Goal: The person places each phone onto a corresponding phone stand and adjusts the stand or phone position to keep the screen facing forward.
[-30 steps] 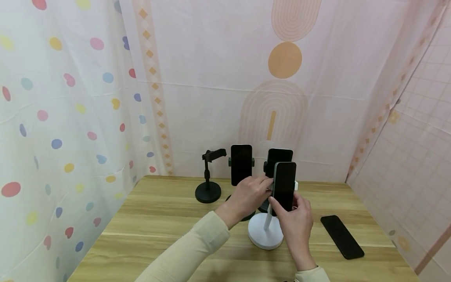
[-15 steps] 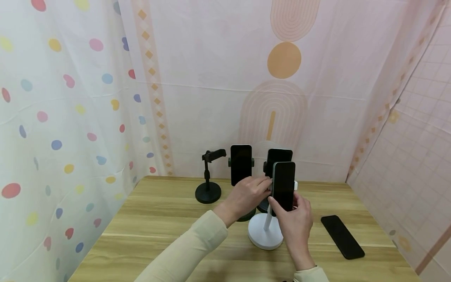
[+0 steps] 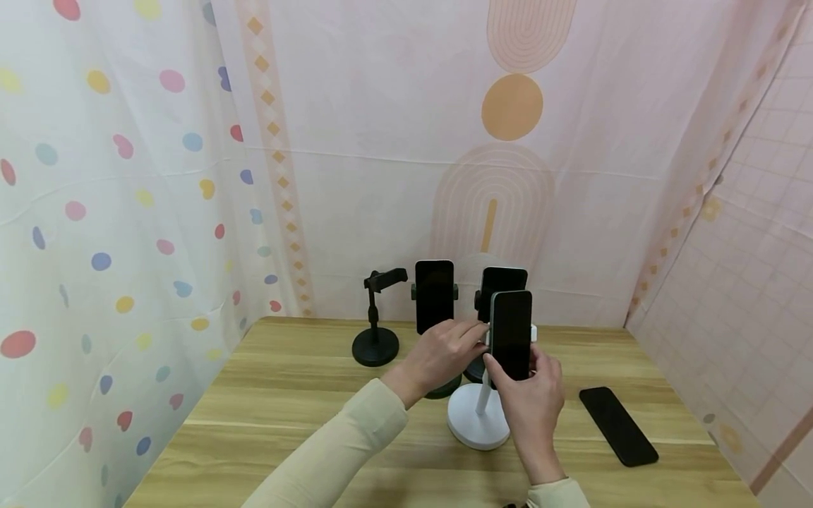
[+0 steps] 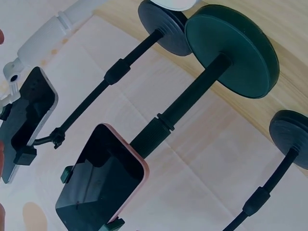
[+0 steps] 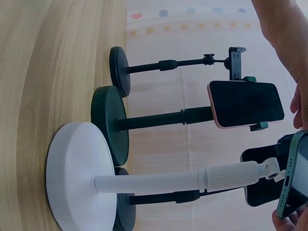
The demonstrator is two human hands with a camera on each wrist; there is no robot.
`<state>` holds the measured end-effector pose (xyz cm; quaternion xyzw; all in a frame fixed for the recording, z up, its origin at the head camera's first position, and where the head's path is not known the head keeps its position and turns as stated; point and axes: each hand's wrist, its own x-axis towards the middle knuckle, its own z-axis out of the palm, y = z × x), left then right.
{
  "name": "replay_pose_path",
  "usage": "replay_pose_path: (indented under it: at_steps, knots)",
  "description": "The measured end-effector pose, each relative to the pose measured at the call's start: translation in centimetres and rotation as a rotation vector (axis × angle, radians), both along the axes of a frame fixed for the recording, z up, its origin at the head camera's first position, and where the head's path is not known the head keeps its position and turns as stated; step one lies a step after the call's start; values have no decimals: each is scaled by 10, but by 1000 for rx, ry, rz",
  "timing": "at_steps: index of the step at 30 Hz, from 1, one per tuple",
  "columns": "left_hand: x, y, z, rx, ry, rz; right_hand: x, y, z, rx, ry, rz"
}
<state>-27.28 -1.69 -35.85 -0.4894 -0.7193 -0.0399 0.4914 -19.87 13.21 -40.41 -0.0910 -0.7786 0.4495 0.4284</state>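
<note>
A dark phone (image 3: 511,335) with a green edge (image 5: 287,180) stands upright at the head of the white stand (image 3: 479,416). The right hand (image 3: 535,409) holds its lower part, thumb on the near left edge and fingers behind the right side. At the phone's left edge, the left hand (image 3: 444,353) has bent fingers at the white clamp, part of which (image 3: 534,333) shows on the right; the phone hides the rest, so the left fingers' grip is unclear. In the right wrist view the stand's white pole (image 5: 149,183) reaches the phone's back.
Behind are a green stand (image 4: 231,53) bearing a pink-edged phone (image 3: 435,296), a black stand with another phone (image 3: 502,282), and a black stand (image 3: 375,346) with a bare clamp at the left. A black phone (image 3: 618,426) lies flat on the wooden table (image 3: 267,395) at the right.
The phone at the white stand has shifted very slightly left. Both hands keep nearly the same place, and the other stands have not moved.
</note>
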Motion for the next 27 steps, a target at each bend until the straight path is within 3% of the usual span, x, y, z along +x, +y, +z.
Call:
replay_pose_path:
  at_steps: [9,17,27]
  knots:
    - [-5,-4,-5,-19,61,2,-1,-2,-4,41,25,-19]
    - [-8,-7,-7,-10,123,-54,0,-4,-6,75,70,-39]
    - [-8,-8,-11,-5,135,-99,1,-2,-7,93,95,-62]
